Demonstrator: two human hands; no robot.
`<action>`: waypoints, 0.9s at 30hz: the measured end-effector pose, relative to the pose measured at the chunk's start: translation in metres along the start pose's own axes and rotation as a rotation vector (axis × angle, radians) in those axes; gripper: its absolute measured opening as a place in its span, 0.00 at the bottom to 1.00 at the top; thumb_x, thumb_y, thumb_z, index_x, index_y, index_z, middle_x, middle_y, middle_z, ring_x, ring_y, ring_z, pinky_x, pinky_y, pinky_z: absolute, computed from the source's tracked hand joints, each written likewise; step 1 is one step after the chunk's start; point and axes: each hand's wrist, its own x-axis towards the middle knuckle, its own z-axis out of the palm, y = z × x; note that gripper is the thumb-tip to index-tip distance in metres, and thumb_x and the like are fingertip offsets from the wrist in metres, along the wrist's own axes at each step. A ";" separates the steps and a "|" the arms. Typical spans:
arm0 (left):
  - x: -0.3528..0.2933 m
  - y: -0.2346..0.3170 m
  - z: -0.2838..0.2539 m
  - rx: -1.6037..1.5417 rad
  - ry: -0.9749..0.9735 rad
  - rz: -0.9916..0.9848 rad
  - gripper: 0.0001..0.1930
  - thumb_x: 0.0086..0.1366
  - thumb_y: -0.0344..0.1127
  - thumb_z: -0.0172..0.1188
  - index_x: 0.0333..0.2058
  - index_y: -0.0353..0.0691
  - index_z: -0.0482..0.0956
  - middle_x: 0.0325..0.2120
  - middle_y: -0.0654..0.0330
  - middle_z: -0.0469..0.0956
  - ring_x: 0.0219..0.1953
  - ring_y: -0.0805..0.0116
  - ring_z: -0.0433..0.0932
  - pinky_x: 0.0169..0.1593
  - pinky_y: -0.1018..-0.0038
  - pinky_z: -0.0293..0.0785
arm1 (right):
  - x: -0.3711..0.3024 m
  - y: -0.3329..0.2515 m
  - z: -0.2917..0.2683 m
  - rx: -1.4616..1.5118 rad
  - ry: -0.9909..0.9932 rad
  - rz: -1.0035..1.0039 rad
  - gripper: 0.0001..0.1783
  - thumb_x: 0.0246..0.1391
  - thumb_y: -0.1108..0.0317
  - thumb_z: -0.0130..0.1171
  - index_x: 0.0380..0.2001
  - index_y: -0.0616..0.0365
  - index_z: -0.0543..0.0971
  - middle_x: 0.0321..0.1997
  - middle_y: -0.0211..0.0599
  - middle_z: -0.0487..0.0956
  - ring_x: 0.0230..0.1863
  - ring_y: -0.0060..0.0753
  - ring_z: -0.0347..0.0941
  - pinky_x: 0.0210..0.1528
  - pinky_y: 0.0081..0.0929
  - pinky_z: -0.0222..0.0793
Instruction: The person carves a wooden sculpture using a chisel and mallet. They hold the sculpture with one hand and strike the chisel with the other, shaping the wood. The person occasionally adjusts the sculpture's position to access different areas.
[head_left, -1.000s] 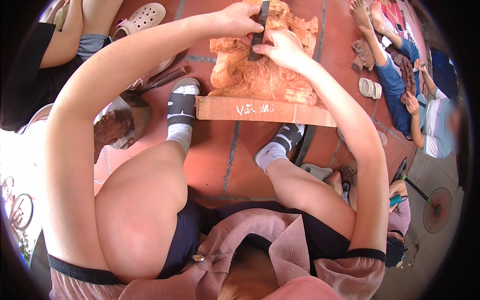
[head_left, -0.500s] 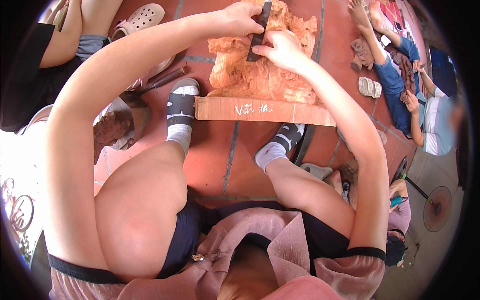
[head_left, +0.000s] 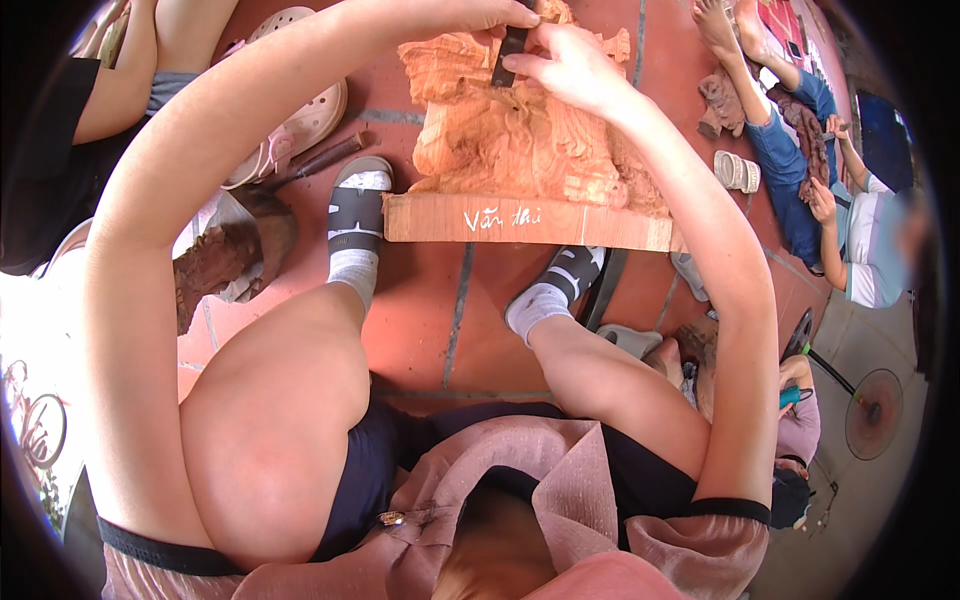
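Observation:
An orange-brown wood carving [head_left: 505, 130] with deep relief stands on its thick wooden base [head_left: 430, 218], which has white handwriting along the front edge. A dark, flat, narrow strip [head_left: 509, 62] lies against the upper part of the carving; its exact kind is unclear. At the top edge of the view, my left hand [head_left: 492, 14] is closed at the strip's far end, partly cut off by the frame. My right hand [head_left: 575, 68] pinches the strip from the right, with the thumb on its face. Part of the strip is hidden by my fingers.
My sandalled feet [head_left: 356, 215] stand near the base on red floor tiles [head_left: 415, 320]. Left lie a long-handled tool [head_left: 325, 155], a pale clog [head_left: 315, 120] and a brown wooden piece [head_left: 225, 255]. Several people sit nearby, one at the right holding a dark carving [head_left: 808, 150]. A fan [head_left: 873, 412] stands beyond.
Both hands and the dark strip have moved up and away from me across the carving. The left hand now partly leaves the view. The carving appears shifted slightly left.

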 end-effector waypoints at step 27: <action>-0.038 -0.031 0.026 -0.247 0.191 -0.363 0.19 0.62 0.36 0.54 0.43 0.22 0.71 0.33 0.44 0.78 0.33 0.56 0.83 0.35 0.69 0.83 | -0.015 0.008 0.028 0.010 -0.128 -0.172 0.13 0.50 0.62 0.60 0.27 0.63 0.76 0.26 0.44 0.77 0.31 0.42 0.74 0.34 0.36 0.67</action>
